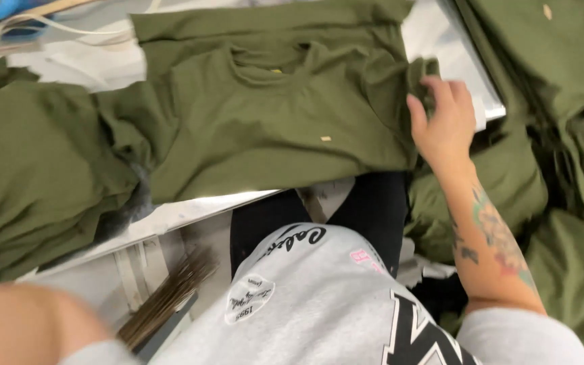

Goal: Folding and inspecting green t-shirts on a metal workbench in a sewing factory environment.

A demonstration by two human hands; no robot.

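Looking down from my head camera, an olive green t-shirt (272, 115) lies spread flat on a pale surface (170, 220) in the upper middle of the frame. Its neckline sits toward the top edge and its hem toward me, so its long axis runs top to bottom, tilted slightly.

My right hand (444, 122), at the right of centre, pinches the shirt's right sleeve edge, fingers curled closed on the cloth.

My left hand is out of view; only a blurred forearm (28, 324) shows at lower left.

More olive garments (28, 176) are heaped at left and others (562, 135) at right.
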